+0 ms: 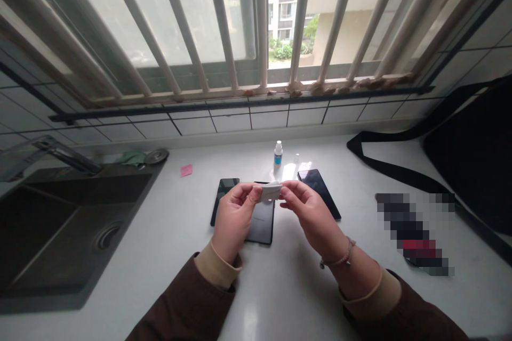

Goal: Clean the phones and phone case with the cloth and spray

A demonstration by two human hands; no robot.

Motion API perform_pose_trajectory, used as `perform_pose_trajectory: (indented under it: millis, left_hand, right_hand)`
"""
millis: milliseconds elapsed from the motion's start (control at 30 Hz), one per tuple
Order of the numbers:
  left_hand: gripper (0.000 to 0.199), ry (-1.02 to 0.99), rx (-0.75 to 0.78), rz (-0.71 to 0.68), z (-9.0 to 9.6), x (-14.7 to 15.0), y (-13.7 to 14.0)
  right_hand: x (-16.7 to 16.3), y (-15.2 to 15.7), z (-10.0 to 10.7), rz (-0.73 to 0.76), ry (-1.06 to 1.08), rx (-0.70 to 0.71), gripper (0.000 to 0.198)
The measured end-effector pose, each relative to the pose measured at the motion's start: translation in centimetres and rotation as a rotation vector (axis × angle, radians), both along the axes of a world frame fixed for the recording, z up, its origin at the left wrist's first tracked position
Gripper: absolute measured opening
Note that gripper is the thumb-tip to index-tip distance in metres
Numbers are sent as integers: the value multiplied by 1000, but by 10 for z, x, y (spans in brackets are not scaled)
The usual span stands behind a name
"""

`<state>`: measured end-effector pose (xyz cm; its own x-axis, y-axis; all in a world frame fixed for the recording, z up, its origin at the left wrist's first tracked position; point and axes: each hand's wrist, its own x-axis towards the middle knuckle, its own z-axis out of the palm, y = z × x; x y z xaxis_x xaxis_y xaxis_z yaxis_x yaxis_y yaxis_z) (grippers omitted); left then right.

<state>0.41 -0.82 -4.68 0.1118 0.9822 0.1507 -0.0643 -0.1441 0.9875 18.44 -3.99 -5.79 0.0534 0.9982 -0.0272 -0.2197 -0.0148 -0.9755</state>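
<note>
Between both hands, above the counter, is a small folded white piece [270, 192], paper or cloth, I cannot tell which. My left hand [236, 218] pinches its left end between thumb and fingers. Its right end is pinched by my right hand [306, 208]. Beneath them a dark flat device [260, 228] like a phone or small tablet lies face up, partly hidden by my left hand. Another dark device [224, 192] lies to its left, and a black phone [320, 192] lies to the right. Beyond the hands stands a small white bottle [278, 154] with a blue label.
A dark sink [80, 234] with a faucet [64, 152] is on the left. A pink paper [186, 170] lies near a metal sink strainer [157, 156]. A black bag [476, 144] with a strap and a pixelated item [414, 234] are on the right. The barred window [260, 21] is behind.
</note>
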Motion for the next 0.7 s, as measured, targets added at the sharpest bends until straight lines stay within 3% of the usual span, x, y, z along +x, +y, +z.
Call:
perform_pose_trajectory:
  millis: [100,400,567,700]
  left_hand:
    - [29,-44,-24,-28,-1,-1,0]
    - [31,-328,-201,-30,-10,3,2]
    - [28,-219,-147,-70,-6,2,0]
    - [29,-99,-112,-134,-3,1,-2]
  right_hand:
    - [0,0,0,81,-116,7,35]
    - [2,1,-1,87,-266,-24,33]
    - [1,0,4,87,-203,-4,43]
    - [1,0,4,104,-56,46,34]
